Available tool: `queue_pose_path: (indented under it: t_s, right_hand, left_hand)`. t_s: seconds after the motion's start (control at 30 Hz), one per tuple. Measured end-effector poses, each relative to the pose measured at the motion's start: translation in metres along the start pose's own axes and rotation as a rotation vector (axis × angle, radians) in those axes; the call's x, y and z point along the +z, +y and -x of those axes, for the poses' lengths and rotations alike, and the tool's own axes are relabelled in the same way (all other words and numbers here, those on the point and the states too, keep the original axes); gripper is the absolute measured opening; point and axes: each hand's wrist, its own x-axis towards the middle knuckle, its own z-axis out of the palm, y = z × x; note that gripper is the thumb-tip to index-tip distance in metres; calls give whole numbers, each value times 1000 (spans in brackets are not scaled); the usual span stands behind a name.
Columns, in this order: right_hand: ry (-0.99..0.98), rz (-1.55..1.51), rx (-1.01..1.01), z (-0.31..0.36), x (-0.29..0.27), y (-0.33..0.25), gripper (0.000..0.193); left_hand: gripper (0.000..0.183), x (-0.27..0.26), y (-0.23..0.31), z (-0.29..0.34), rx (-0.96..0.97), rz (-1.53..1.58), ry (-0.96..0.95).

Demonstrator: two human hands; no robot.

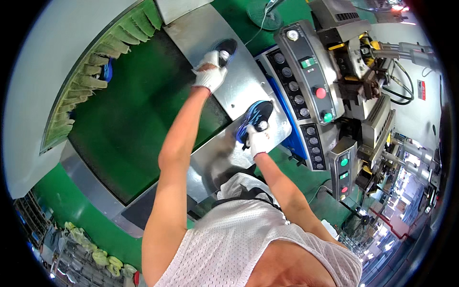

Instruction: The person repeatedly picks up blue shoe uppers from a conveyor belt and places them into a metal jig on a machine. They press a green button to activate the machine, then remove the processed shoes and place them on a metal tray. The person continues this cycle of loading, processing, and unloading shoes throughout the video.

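"Progress beside the belt?"
"Partway, I'd judge: left hand grips one shoe, right hand holds the other shoe, both over the metal ledge right of the belt, neither yet released."
"Room?"
"The belt's middle lies open; a control panel stands beyond its right edge."

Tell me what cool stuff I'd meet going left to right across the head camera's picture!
Green strip curtain, far sneaker, near sneaker, large red button, black hose, red-and-white wall sign.
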Motion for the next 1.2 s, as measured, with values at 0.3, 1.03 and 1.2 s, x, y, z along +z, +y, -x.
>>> queue_pose_path:
  t_s: [0.3,1.03,1.2]
  right_hand:
    - [126,57,-145,-59,1,59,29]
    - [-132,190,-94,-62,-42,53,52]
    - [-139,46,-3,-65,-43,57,52]
  left_hand:
    - [73,129,49,168,148,64,-136]
    - [48,-421,-573,197,-720,-894,575]
    - [48,-430,-548,134,-912,-853,636]
